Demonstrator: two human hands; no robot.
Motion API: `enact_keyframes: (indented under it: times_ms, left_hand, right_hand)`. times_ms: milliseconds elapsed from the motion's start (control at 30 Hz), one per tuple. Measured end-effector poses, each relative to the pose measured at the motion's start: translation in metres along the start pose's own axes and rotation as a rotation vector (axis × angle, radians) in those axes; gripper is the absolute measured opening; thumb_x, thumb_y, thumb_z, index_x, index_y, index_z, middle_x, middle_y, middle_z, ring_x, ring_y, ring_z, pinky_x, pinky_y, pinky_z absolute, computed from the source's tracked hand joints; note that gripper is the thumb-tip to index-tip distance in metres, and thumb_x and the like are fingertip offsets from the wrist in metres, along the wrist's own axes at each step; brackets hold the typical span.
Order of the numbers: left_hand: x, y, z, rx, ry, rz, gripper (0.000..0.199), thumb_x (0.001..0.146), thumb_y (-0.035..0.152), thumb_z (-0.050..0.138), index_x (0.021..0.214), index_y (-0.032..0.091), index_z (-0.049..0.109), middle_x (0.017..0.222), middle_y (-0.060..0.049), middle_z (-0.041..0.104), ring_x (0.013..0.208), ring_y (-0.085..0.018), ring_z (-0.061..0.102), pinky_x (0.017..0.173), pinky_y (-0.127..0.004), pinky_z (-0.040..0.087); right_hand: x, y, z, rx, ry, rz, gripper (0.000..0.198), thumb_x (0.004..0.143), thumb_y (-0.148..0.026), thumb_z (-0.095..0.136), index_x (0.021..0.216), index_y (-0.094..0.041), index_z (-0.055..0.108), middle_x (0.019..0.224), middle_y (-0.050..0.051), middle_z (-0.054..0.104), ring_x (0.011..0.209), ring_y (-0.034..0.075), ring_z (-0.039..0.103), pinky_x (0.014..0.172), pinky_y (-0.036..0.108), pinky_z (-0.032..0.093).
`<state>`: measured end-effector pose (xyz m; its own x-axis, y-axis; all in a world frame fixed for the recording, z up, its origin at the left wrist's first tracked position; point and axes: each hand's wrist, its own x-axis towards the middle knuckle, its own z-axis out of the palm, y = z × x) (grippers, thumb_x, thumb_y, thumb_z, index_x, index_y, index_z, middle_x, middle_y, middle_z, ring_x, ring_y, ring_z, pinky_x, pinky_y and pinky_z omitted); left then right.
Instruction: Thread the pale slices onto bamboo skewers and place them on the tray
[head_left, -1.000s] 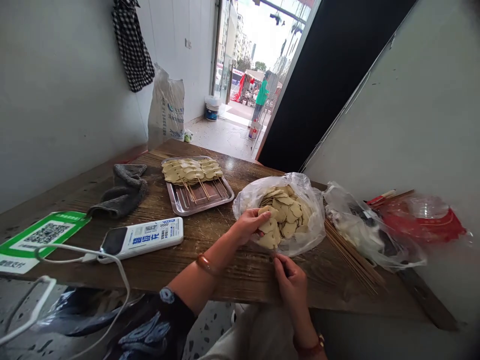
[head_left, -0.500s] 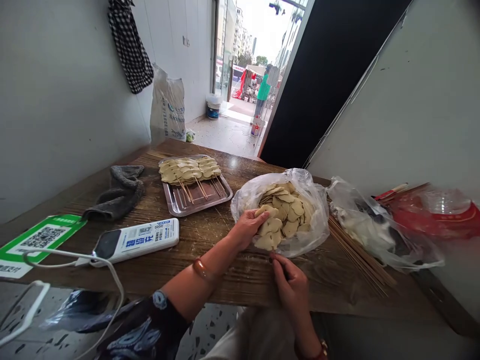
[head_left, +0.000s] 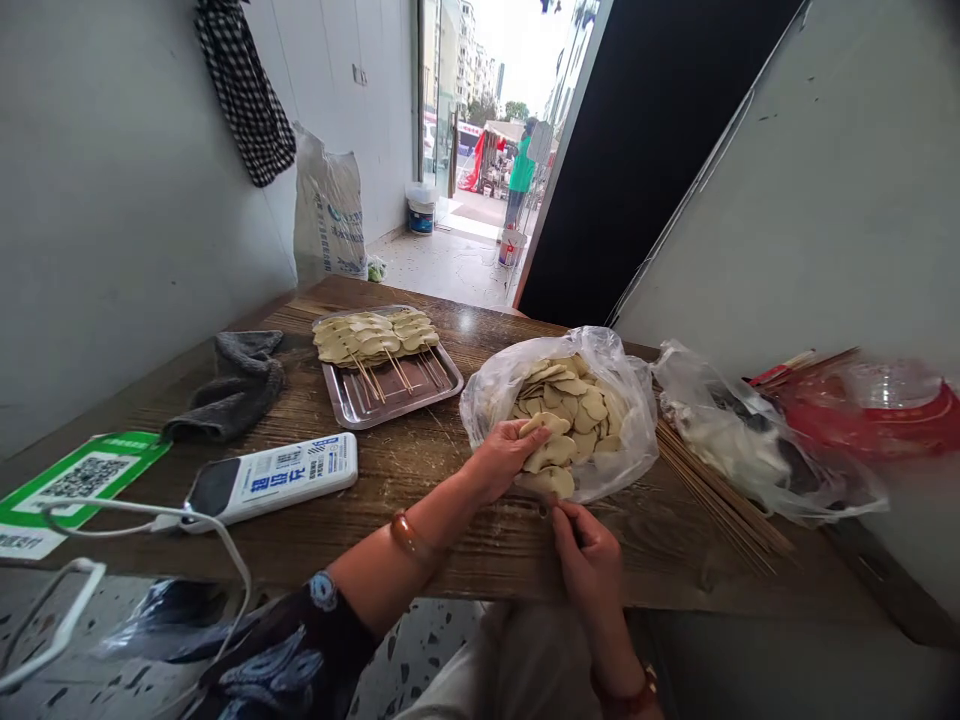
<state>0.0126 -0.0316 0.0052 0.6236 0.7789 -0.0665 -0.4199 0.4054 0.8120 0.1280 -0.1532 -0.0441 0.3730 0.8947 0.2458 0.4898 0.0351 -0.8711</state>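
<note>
My left hand (head_left: 504,460) is closed on the edge of several pale, thin, roundish food slices (head_left: 553,455), which overlap in a row. Just below them, my right hand (head_left: 591,552) pinches the lower end of a skewer that runs up into the slices; little of the stick shows. Both hands are at the front of a clear plastic bag (head_left: 484,400) full of loose slices (head_left: 577,400) of the same kind. To the left, a metal tray (head_left: 375,410) carries finished-looking skewers of slices (head_left: 367,338), their sticks pointing toward me.
Bare bamboo skewers (head_left: 720,500) lie right of the bag, beside another plastic bag (head_left: 780,460) and a red bag (head_left: 885,420). On the left are a grey cloth (head_left: 232,385), a white power bank (head_left: 300,475) with a cable, and a green QR card (head_left: 82,480). A person (head_left: 520,170) stands outside the doorway.
Both hands, with the skewered slices between them, have shifted slightly to the right against the bag. The whole view has moved a little; the grips look the same.
</note>
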Motion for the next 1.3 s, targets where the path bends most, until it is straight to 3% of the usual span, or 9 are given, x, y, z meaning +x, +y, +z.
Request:
enact_keyframes:
  times_ms: [300,500,700,1100,1300]
  left_hand:
    - [-0.002,-0.004,0.004,-0.027,-0.020,-0.047,0.048,0.062,0.047,0.079,0.088,0.009,0.066,0.066,-0.004,0.066,0.056,-0.013,0.061,0.053,-0.023,0.049]
    - [-0.002,-0.001,0.003,-0.027,-0.044,-0.024,0.048,0.063,0.046,0.079,0.091,0.009,0.067,0.068,-0.006,0.068,0.057,-0.015,0.063,0.055,-0.025,0.051]
    - [0.000,0.004,-0.002,-0.017,-0.037,0.037,0.049,0.065,0.047,0.078,0.093,0.008,0.067,0.070,-0.008,0.069,0.059,-0.018,0.065,0.055,-0.028,0.053]
    - [0.000,-0.003,-0.001,0.007,-0.053,-0.006,0.051,0.065,0.049,0.077,0.094,0.009,0.068,0.069,-0.007,0.068,0.057,-0.014,0.061,0.054,-0.024,0.049]
    - [0.005,0.004,-0.010,0.071,0.059,0.094,0.050,0.068,0.052,0.074,0.095,0.010,0.068,0.077,-0.007,0.069,0.059,-0.010,0.061,0.056,-0.020,0.047]
  right_hand:
    - [0.000,0.004,0.000,0.009,0.057,-0.004,0.030,0.086,-0.041,0.055,0.086,-0.018,0.075,0.082,0.005,0.074,0.075,0.020,0.066,0.071,0.028,0.050]
    - [-0.001,-0.003,-0.002,0.003,0.059,0.014,0.032,0.086,-0.043,0.057,0.076,-0.016,0.073,0.067,0.003,0.069,0.064,0.017,0.061,0.062,0.025,0.047]
    - [-0.001,-0.001,-0.001,0.035,0.017,0.004,0.033,0.085,-0.043,0.056,0.088,-0.016,0.076,0.074,0.005,0.071,0.067,0.017,0.061,0.065,0.027,0.047]
    - [-0.001,-0.001,-0.001,0.095,0.064,0.030,0.034,0.085,-0.044,0.057,0.088,-0.015,0.076,0.078,0.005,0.073,0.074,0.019,0.065,0.068,0.027,0.049]
    - [-0.004,0.002,0.000,0.094,0.171,0.082,0.035,0.084,-0.044,0.059,0.091,-0.015,0.076,0.088,0.008,0.074,0.079,0.021,0.066,0.072,0.029,0.049]
